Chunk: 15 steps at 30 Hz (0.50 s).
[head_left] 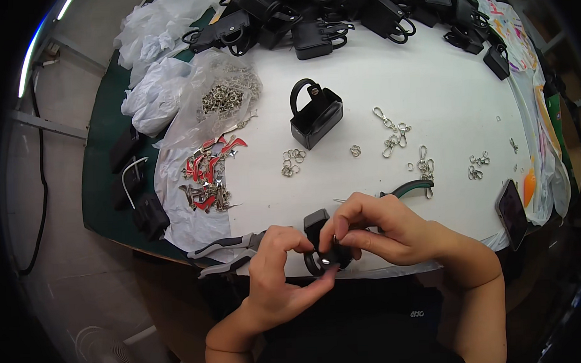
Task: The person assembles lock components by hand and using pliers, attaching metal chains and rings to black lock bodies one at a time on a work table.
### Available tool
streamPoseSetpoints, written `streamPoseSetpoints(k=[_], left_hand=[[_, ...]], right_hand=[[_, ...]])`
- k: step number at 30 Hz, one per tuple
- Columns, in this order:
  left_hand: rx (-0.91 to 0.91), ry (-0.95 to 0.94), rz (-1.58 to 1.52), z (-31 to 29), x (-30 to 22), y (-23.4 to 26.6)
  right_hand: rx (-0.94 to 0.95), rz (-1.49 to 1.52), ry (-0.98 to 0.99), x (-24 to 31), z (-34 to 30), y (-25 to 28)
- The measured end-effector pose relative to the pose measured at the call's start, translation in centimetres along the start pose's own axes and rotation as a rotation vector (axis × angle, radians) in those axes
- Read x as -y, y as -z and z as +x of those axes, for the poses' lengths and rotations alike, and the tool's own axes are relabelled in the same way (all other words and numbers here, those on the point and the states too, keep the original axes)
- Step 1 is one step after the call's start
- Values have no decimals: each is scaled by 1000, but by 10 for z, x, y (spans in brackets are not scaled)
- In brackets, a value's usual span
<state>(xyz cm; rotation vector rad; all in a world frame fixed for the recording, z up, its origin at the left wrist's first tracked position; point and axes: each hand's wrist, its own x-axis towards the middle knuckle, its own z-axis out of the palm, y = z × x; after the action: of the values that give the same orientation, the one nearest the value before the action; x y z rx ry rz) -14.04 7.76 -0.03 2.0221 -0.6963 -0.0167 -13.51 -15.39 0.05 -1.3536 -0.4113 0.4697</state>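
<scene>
At the near table edge, my left hand (pixel 279 269) grips a small black mini handbag (pixel 315 223) by its side, thumb and index finger against it. A round black handle and a shiny metal spot show between the fingers. My right hand (pixel 388 232) has thumb and index finger pinched together over the same bag; a small metal bit seems to be at the fingertips, too small to name. Grey-handled pliers (pixel 223 246) lie beside my left hand. Green-and-black-handled pliers (pixel 408 188) rest just beyond my right hand, partly hidden by it.
Another mini handbag (pixel 317 118) stands open mid-table. Around it lie metal rings (pixel 292 161), swivel clasps (pixel 394 136) and red charms (pixel 204 172). A plastic bag of chains (pixel 223 97) sits at left, a phone (pixel 512 213) at right. Many black bags (pixel 314 36) line the far edge.
</scene>
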Motion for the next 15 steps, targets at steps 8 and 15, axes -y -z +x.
streamPoseSetpoints(k=[8,15], left_hand=[[-22,381,-920,0,16,-5],[-141,119,-588,-3,27,-29]], right_hand=[[-67,-181,-6,-9,-30,-32],[-516,-337,98,-7,-31,-44]])
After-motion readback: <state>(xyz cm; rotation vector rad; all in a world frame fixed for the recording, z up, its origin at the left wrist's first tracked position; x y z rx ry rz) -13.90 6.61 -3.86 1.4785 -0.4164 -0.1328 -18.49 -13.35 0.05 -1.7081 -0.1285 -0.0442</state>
